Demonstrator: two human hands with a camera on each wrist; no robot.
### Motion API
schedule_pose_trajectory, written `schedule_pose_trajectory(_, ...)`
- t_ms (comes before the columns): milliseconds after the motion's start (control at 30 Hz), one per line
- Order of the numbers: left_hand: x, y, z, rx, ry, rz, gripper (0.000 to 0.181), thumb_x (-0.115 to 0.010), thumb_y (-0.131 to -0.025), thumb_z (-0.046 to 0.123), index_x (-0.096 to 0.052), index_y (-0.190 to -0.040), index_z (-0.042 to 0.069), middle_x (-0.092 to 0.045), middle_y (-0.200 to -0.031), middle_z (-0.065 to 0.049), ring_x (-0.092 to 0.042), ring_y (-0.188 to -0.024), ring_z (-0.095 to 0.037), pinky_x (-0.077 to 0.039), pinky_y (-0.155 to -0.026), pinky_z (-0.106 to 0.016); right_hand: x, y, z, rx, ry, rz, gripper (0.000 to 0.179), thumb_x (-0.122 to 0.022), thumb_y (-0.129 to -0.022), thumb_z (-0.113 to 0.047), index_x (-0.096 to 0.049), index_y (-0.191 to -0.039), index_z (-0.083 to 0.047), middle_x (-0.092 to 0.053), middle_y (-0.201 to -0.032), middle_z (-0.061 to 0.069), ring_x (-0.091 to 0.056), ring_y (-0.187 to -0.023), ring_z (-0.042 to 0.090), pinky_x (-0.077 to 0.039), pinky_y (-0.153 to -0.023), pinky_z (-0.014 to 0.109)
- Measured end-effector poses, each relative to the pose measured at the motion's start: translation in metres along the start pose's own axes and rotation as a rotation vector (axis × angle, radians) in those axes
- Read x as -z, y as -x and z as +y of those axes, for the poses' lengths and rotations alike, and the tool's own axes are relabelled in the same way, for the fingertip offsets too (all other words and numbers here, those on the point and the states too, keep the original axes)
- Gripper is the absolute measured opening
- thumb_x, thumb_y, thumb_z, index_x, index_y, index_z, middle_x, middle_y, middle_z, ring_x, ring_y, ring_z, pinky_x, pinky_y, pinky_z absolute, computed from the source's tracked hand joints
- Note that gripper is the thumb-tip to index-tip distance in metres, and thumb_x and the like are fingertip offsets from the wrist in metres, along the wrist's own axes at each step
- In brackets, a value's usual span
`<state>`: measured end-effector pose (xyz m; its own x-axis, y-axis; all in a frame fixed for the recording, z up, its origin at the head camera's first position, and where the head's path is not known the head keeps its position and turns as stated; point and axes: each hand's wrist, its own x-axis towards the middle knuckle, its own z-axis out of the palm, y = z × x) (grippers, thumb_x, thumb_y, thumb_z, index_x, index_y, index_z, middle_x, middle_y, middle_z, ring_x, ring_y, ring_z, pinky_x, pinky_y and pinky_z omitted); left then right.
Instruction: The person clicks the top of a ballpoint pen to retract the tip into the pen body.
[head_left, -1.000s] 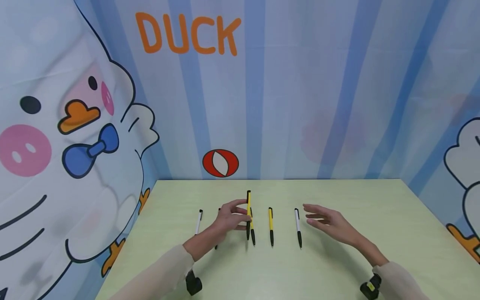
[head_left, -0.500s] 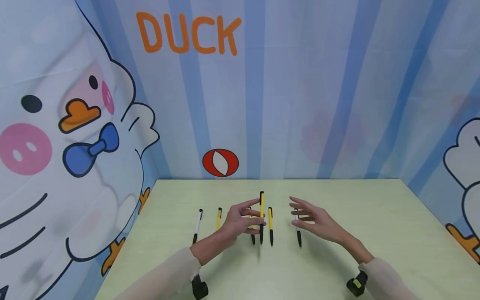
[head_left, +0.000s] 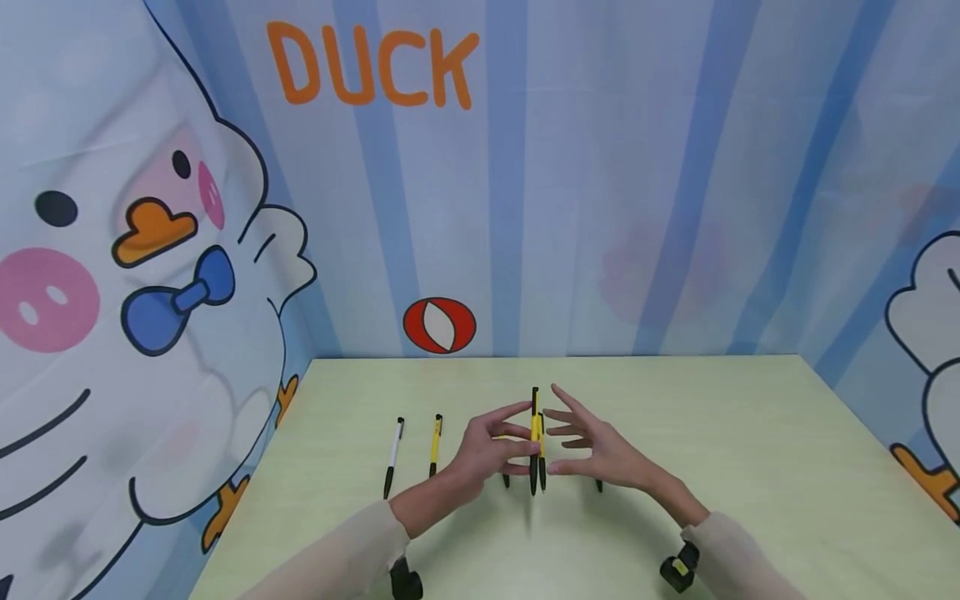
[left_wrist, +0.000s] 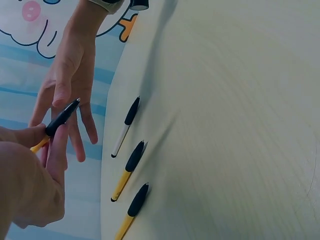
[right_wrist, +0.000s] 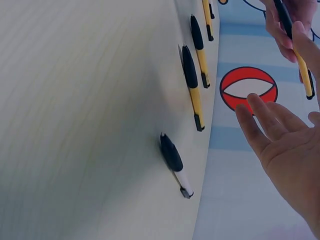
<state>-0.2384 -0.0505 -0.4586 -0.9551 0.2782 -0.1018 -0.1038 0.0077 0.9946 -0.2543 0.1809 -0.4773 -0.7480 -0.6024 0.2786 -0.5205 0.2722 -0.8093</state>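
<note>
My left hand (head_left: 491, 454) pinches a yellow pen (head_left: 533, 477) with a black grip, upright above the table, tip down. Close by on the right is my right hand (head_left: 603, 450), fingers spread and apart; whether its thumb touches the pen I cannot tell. In the right wrist view the held pen (right_wrist: 301, 65) shows its black clip end. Beneath the hands lie a yellow pen (head_left: 542, 471), another yellow pen (head_left: 506, 481) mostly hidden by my left hand, and a white pen (right_wrist: 182, 177) with a black grip, largely covered by my right hand in the head view.
Left of my left hand, a white pen (head_left: 393, 458) and a yellow pen (head_left: 436, 442) lie on the pale table (head_left: 697, 400). A blue striped backdrop (head_left: 570, 208) with cartoon ducks rises behind the table's far edge.
My left hand has carried the yellow pen to the right. My right hand has moved left towards it, passing over the white pen. The pens on the table stay put.
</note>
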Motion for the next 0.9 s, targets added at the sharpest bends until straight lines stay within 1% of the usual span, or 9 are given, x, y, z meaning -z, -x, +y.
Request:
schedule_pose_trajectory(100,-0.001,0.000,-0.002,-0.008,0.012,-0.009,0.061,-0.078,-0.089,0.005,-0.059,-0.145,0.021,-0.072,-0.111,-0.014,-0.077,-0.087,-0.019,-0.066,-0.073,-0.043,-0.005,-0.003,0.000,0.014,-0.009,0.005,0.107,-0.081,-0.088,-0.015,-0.007,-0.166,-0.023,-0.044,-0.155,0.029,-0.055,-0.133,0.048,-0.055,-0.101,0.058)
schedule_pose_trajectory(300,0.000,0.000,-0.006,-0.023,0.038,-0.037,0.060,-0.078,-0.089,0.005,-0.060,-0.145,0.021,-0.071,-0.110,-0.012,-0.075,-0.084,-0.014,-0.066,-0.075,-0.043,-0.014,-0.005,0.001,0.010,-0.046,0.007,0.110,-0.081,-0.088,-0.012,-0.006,-0.166,-0.024,-0.045,-0.154,0.029,-0.051,-0.138,0.046,-0.055,-0.103,0.057)
schedule_pose_trajectory(533,0.000,0.000,-0.008,-0.029,0.041,-0.049,0.060,-0.077,-0.090,0.007,-0.060,-0.145,0.021,-0.072,-0.110,-0.011,-0.075,-0.086,-0.013,-0.066,-0.077,-0.044,-0.014,-0.006,0.000,0.014,-0.058,0.003,0.115,-0.085,-0.084,-0.012,-0.005,-0.166,-0.020,-0.046,-0.154,0.027,-0.053,-0.137,0.045,-0.054,-0.104,0.058)
schedule_pose_trajectory(633,0.000,0.000,-0.008,-0.019,0.044,-0.060,0.061,-0.077,-0.090,0.007,-0.058,-0.146,0.021,-0.071,-0.112,-0.011,-0.075,-0.087,-0.013,-0.066,-0.078,-0.044,-0.013,-0.006,0.000,0.013,-0.064,-0.011,0.116,-0.086,-0.083,-0.013,-0.005,-0.166,-0.020,-0.046,-0.154,0.027,-0.054,-0.136,0.045,-0.053,-0.104,0.059)
schedule_pose_trajectory(767,0.000,0.001,-0.007,0.006,0.047,-0.070,0.061,-0.076,-0.091,0.006,-0.057,-0.147,0.022,-0.069,-0.114,-0.010,-0.075,-0.088,-0.014,-0.066,-0.079,-0.044,-0.013,-0.006,0.003,0.022,-0.061,-0.012,0.114,-0.086,-0.083,-0.014,-0.007,-0.166,-0.014,-0.049,-0.150,0.031,-0.056,-0.133,0.047,-0.054,-0.102,0.059)
schedule_pose_trajectory(900,-0.001,0.001,-0.006,0.032,0.052,-0.066,0.061,-0.077,-0.090,0.006,-0.058,-0.147,0.021,-0.070,-0.114,-0.010,-0.074,-0.088,-0.014,-0.066,-0.077,-0.042,-0.015,-0.006,0.006,0.018,-0.095,-0.002,0.110,-0.085,-0.083,-0.012,-0.011,-0.164,-0.010,-0.051,-0.147,0.034,-0.058,-0.129,0.049,-0.056,-0.101,0.058)
